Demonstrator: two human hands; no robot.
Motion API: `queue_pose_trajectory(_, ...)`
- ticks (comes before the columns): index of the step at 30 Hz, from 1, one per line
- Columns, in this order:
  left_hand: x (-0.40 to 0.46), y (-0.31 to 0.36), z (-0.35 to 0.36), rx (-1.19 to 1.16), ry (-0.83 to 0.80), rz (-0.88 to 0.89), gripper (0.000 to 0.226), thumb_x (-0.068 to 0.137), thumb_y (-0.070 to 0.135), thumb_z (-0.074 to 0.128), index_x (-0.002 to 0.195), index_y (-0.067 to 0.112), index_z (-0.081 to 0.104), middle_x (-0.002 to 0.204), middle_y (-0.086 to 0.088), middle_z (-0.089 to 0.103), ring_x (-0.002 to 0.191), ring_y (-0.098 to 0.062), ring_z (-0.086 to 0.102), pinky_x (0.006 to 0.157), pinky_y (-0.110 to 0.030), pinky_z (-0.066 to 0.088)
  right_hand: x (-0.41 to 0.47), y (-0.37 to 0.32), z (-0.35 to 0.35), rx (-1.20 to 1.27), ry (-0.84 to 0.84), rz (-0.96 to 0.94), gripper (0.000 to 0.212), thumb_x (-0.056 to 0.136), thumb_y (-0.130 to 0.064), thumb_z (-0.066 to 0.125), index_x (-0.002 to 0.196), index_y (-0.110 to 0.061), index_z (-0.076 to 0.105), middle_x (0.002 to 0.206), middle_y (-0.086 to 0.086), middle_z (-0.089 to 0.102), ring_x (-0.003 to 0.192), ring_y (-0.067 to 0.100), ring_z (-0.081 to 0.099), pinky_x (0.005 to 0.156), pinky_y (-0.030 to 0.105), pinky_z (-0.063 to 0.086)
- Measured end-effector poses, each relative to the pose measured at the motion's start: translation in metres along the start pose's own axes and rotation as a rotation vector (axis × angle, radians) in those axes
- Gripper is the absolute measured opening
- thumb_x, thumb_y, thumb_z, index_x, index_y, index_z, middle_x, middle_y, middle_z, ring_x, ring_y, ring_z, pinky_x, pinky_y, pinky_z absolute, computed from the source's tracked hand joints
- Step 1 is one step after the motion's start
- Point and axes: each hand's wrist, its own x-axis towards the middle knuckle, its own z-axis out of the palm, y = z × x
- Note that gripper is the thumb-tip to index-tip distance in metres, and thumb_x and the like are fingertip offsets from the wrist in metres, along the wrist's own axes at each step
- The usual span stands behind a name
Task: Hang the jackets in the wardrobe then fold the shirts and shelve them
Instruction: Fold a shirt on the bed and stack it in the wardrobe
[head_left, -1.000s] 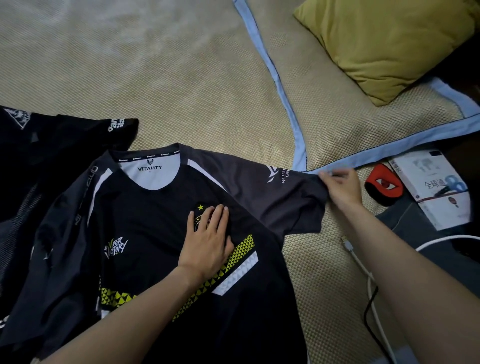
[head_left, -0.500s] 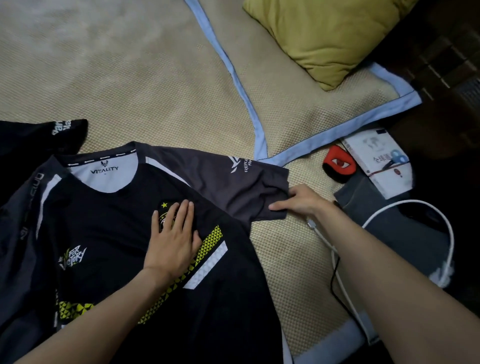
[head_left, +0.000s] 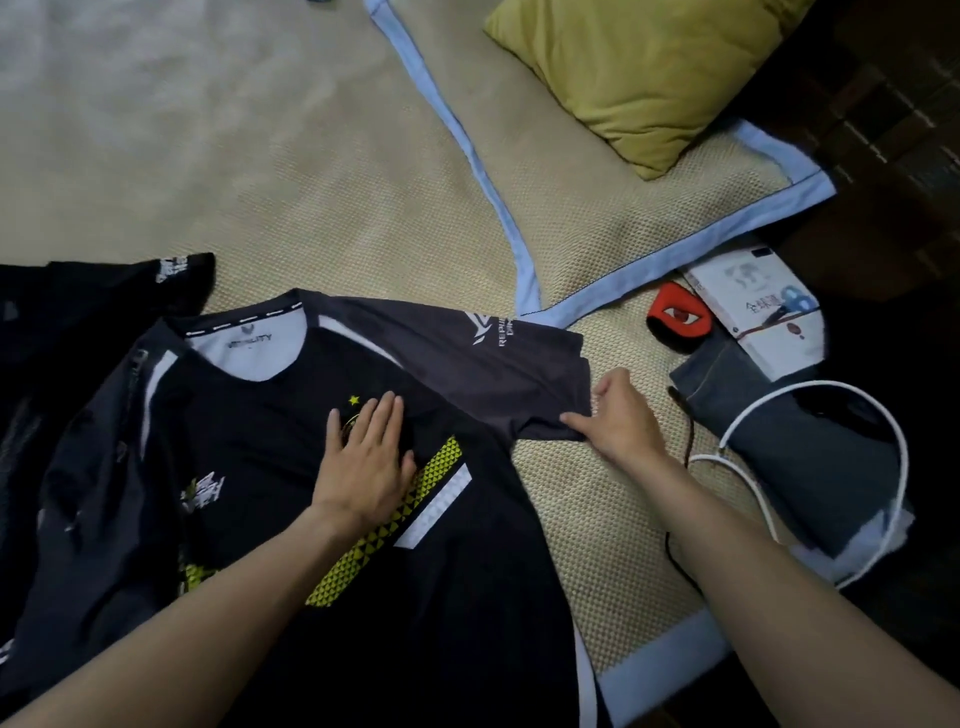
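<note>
Woven beige matting (head_left: 291, 171) with pale blue edging covers the surface seen from the head camera. On it a black jersey (head_left: 270, 447) lies face up, its long axis running from the white-lined collar at upper left down toward the lower right edge of the view, collar pointing away from the person. Its grey sleeve (head_left: 493, 374) spreads out to the right.

The left hand (head_left: 366, 457) lies flat on the chest of the jersey, fingers straight and close together over the crest, holding nothing. The right hand (head_left: 618, 421) rests at the sleeve's lower hem, thumb and fingers pinching the fabric edge.

Another dark garment (head_left: 78, 306) lies partly under the jersey at far left. A yellow-green pillow (head_left: 649, 78) sits at upper right. Near the right hand lie a red pouch (head_left: 678, 317), a white book (head_left: 758, 306), folded grey cloth (head_left: 789, 441) and a white cable (head_left: 831, 395) looped over it.
</note>
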Motion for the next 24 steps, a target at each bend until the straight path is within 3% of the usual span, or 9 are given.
queue_pose_trajectory(2,-0.021,-0.010,-0.008,-0.001,0.010,-0.029,0.078,0.093,0.049,0.013,0.158,0.008,0.023,0.166,-0.006,0.024,0.152,-0.025,0.026,0.121,-0.057,0.018,-0.022,-0.008,0.006,-0.041,-0.059,-0.043,0.047,0.076,-0.044,0.082,0.097,-0.019,0.049,0.091,-0.001,0.063,0.083,0.022,0.061,0.070,0.037,0.049)
queue_pose_trajectory(6,-0.103,-0.040,0.002,-0.078,-0.086,-0.110,0.076,0.090,0.045,0.020,0.154,0.007,0.036,0.161,-0.007,0.035,0.147,-0.026,0.037,0.118,-0.055,0.027,-0.080,-0.004,0.037,-0.246,-0.521,-0.043,0.038,0.075,-0.050,0.083,0.076,-0.020,0.059,0.089,0.003,0.072,0.089,0.022,0.067,0.072,0.033,0.048)
queue_pose_trajectory(8,-0.153,-0.055,0.013,-0.095,-0.167,-0.160,0.076,0.088,0.044,0.022,0.152,0.007,0.039,0.160,-0.007,0.036,0.146,-0.026,0.039,0.116,-0.054,0.030,-0.108,0.005,0.052,-0.283,-0.636,-0.062,0.032,0.075,-0.048,0.084,0.087,-0.025,0.067,0.100,0.003,0.074,0.097,0.025,0.069,0.071,0.032,0.048)
queue_pose_trajectory(11,-0.219,-0.075,0.030,-0.107,-0.255,-0.225,0.071,0.084,0.039,0.045,0.147,0.007,0.048,0.155,-0.007,0.045,0.140,-0.027,0.048,0.109,-0.055,0.040,-0.134,0.012,0.065,-0.305,-0.621,-0.036,0.058,0.075,-0.044,0.086,0.123,-0.019,0.067,0.119,0.005,0.073,0.109,0.029,0.068,0.085,0.036,0.053)
queue_pose_trajectory(15,-0.266,-0.097,0.027,-0.168,-0.228,-0.240,0.071,0.077,0.031,0.060,0.144,0.010,0.052,0.151,-0.006,0.051,0.135,-0.025,0.053,0.110,-0.052,0.042,-0.142,0.002,0.062,-0.393,-0.639,0.027,0.059,0.079,-0.037,0.086,0.128,-0.011,0.065,0.123,0.012,0.071,0.111,0.032,0.066,0.087,0.035,0.052)
queue_pose_trajectory(18,-0.262,-0.127,0.008,-0.236,-0.039,-0.482,0.060,0.083,0.028,0.065,0.140,0.012,0.051,0.145,-0.006,0.051,0.126,-0.029,0.056,0.103,-0.048,0.046,-0.141,-0.023,0.058,-0.638,-0.651,0.079,0.068,0.073,-0.044,0.086,0.129,-0.016,0.061,0.126,0.007,0.067,0.114,0.028,0.065,0.090,0.036,0.053)
queue_pose_trajectory(21,-0.245,-0.163,-0.004,-0.332,0.005,-0.771,0.055,0.087,0.038,0.068,0.135,0.016,0.050,0.137,-0.007,0.052,0.120,-0.034,0.054,0.096,-0.051,0.045,-0.142,-0.075,0.064,-0.888,-0.522,0.007,0.072,0.075,-0.044,0.082,0.135,-0.013,0.056,0.128,0.002,0.062,0.116,0.025,0.065,0.086,0.035,0.054)
queue_pose_trajectory(24,-0.235,-0.184,-0.007,-0.314,-0.065,-0.776,0.048,0.090,0.043,0.067,0.129,0.018,0.054,0.131,-0.008,0.054,0.119,-0.034,0.052,0.096,-0.052,0.043,-0.153,-0.137,0.088,-0.787,-0.449,-0.172,0.067,0.085,-0.044,0.075,0.132,-0.008,0.047,0.130,0.007,0.063,0.121,0.028,0.063,0.092,0.035,0.050)
